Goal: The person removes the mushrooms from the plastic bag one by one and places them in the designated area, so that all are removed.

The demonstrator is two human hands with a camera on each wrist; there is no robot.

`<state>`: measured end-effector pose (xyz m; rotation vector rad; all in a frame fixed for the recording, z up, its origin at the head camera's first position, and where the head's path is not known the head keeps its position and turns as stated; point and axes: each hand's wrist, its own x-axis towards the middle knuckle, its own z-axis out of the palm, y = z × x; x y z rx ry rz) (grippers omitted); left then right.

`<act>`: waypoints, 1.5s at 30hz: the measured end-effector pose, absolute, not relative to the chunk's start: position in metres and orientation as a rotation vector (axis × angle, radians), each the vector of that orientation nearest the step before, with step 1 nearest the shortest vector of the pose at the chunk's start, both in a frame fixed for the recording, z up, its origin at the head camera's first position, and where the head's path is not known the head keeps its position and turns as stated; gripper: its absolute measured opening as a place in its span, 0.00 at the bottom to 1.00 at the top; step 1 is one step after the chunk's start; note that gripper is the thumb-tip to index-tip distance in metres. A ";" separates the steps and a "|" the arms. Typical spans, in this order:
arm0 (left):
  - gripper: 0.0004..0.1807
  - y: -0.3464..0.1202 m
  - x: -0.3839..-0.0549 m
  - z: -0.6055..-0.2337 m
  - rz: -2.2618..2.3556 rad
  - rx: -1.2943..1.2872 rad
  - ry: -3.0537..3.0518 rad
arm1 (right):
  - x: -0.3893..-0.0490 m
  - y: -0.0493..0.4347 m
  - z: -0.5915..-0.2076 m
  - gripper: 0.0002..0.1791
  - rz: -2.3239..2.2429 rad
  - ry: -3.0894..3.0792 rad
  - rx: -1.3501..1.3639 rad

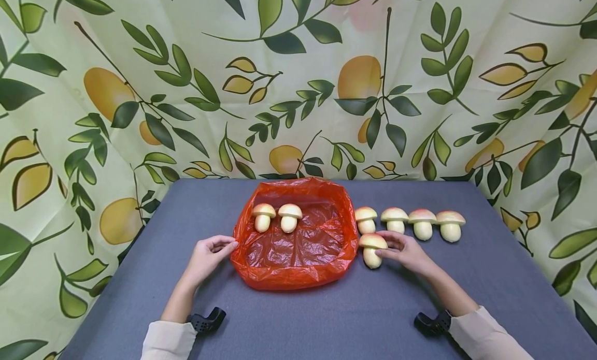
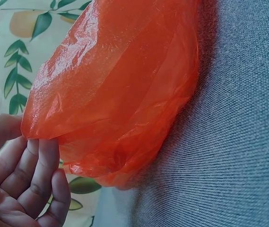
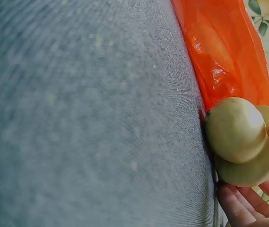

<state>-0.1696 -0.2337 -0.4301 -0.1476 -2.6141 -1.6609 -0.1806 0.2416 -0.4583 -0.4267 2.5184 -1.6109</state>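
A red plastic bag (image 1: 294,277) lies wide open on the grey table, two toy mushrooms (image 1: 289,218) inside it toward the back left. My left hand (image 1: 212,254) pinches the bag's left rim between thumb and fingers; the left wrist view shows the thin red film (image 2: 110,94) at the fingertips. At the bag's right side, my right hand (image 1: 404,252) grips another toy mushroom (image 1: 372,250) with a pale stem and reddish-tan cap. In the right wrist view the rounded stem end of this mushroom (image 3: 236,130) faces the camera, thumb and fingers around its cap.
Behind the right hand, several more mushrooms (image 1: 423,224) stand in a row to the right of the bag. Grey cloth covers the table (image 1: 298,324). A leaf-and-fruit patterned curtain (image 1: 308,127) hangs behind and along both sides. Black wrist cameras (image 1: 207,320) sit on both wrists.
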 end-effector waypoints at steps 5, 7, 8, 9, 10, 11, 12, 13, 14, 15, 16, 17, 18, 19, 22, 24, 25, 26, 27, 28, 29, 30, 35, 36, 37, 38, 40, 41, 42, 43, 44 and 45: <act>0.12 -0.234 -0.170 -0.430 -1.658 -0.147 -2.617 | -0.179 0.243 -0.459 0.29 -1.614 2.498 -0.390; 0.12 -0.234 -0.170 -0.431 -1.653 -0.144 -2.620 | -0.179 0.244 -0.458 0.29 -1.628 2.487 -0.378; 0.12 -0.234 -0.170 -0.431 -1.652 -0.142 -2.621 | -0.179 0.244 -0.458 0.29 -1.635 2.481 -0.374; 0.12 -0.234 -0.170 -0.431 -1.651 -0.140 -2.623 | -0.179 0.244 -0.458 0.29 -1.638 2.476 -0.374; 0.12 -0.234 -0.170 -0.431 -1.650 -0.138 -2.624 | -0.179 0.244 -0.458 0.29 -1.643 2.470 -0.373; 0.12 -0.234 -0.170 -0.431 -1.649 -0.137 -2.625 | -0.179 0.244 -0.458 0.29 -1.648 2.466 -0.370; 0.12 -0.234 -0.170 -0.431 -1.650 -0.137 -2.624 | -0.179 0.244 -0.458 0.28 -1.652 2.464 -0.365; 0.12 -0.234 -0.170 -0.431 -1.651 -0.137 -2.623 | -0.179 0.244 -0.458 0.28 -1.653 2.465 -0.362; 0.12 -0.234 -0.170 -0.431 -1.652 -0.137 -2.622 | -0.179 0.244 -0.458 0.28 -1.651 2.464 -0.358; 0.12 -0.234 -0.170 -0.431 -1.653 -0.137 -2.621 | -0.179 0.244 -0.457 0.28 -1.646 2.467 -0.357; 0.12 -0.234 -0.170 -0.431 -1.654 -0.137 -2.620 | -0.179 0.244 -0.457 0.28 -1.644 2.468 -0.356; 0.12 -0.234 -0.170 -0.431 -1.655 -0.137 -2.619 | -0.179 0.244 -0.456 0.28 -1.642 2.468 -0.355; 0.12 -0.234 -0.169 -0.431 -1.655 -0.137 -2.618 | -0.178 0.244 -0.455 0.28 -1.644 2.466 -0.359; 0.12 -0.234 -0.169 -0.431 -1.654 -0.138 -2.618 | -0.178 0.244 -0.454 0.28 -1.652 2.462 -0.365; 0.12 -0.234 -0.170 -0.431 -1.653 -0.141 -2.617 | -0.178 0.246 -0.452 0.27 -1.682 2.452 -0.413; 0.12 -0.234 -0.170 -0.431 -1.652 -0.143 -2.617 | -0.178 0.247 -0.450 0.27 -1.704 2.450 -0.462; 0.11 -0.234 -0.170 -0.431 -1.651 -0.144 -2.617 | -0.178 0.247 -0.449 0.27 -1.718 2.448 -0.488; 0.11 -0.234 -0.170 -0.431 -1.651 -0.145 -2.617 | -0.178 0.248 -0.448 0.26 -1.726 2.446 -0.513; 0.11 -0.234 -0.170 -0.432 -1.652 -0.145 -2.617 | -0.177 0.248 -0.447 0.26 -1.739 2.441 -0.534; 0.11 -0.234 -0.170 -0.432 -1.652 -0.144 -2.618 | -0.177 0.248 -0.445 0.27 -1.747 2.433 -0.551; 0.11 -0.234 -0.170 -0.432 -1.653 -0.144 -2.618 | -0.176 0.248 -0.443 0.27 -1.757 2.429 -0.564; 0.11 -0.234 -0.170 -0.432 -1.654 -0.143 -2.619 | -0.175 0.248 -0.441 0.27 -1.763 2.425 -0.570; 0.11 -0.234 -0.170 -0.432 -1.656 -0.142 -2.621 | -0.171 0.246 -0.429 0.26 -1.772 2.440 -0.561; 0.11 -0.234 -0.170 -0.432 -1.657 -0.142 -2.619 | -0.171 0.246 -0.427 0.25 -1.770 2.447 -0.551; 0.11 -0.234 -0.170 -0.432 -1.658 -0.143 -2.619 | -0.170 0.245 -0.425 0.25 -1.773 2.448 -0.546; 0.11 -0.234 -0.170 -0.432 -1.658 -0.145 -2.618 | -0.170 0.245 -0.424 0.25 -1.771 2.448 -0.540; 0.11 -0.234 -0.170 -0.432 -1.661 -0.148 -2.615 | -0.171 0.243 -0.422 0.24 -1.770 2.447 -0.547; 0.11 -0.234 -0.170 -0.432 -1.661 -0.150 -2.612 | -0.172 0.243 -0.421 0.24 -1.773 2.444 -0.558; 0.11 -0.234 -0.170 -0.431 -1.662 -0.153 -2.609 | -0.172 0.242 -0.420 0.24 -1.780 2.441 -0.570; 0.11 -0.234 -0.170 -0.431 -1.661 -0.154 -2.609 | -0.172 0.241 -0.420 0.24 -1.789 2.432 -0.589; 0.11 -0.234 -0.169 -0.431 -1.661 -0.156 -2.609 | -0.173 0.239 -0.419 0.24 -1.807 2.414 -0.614; 0.11 -0.234 -0.169 -0.431 -1.660 -0.156 -2.609 | -0.173 0.237 -0.418 0.24 -1.831 2.390 -0.638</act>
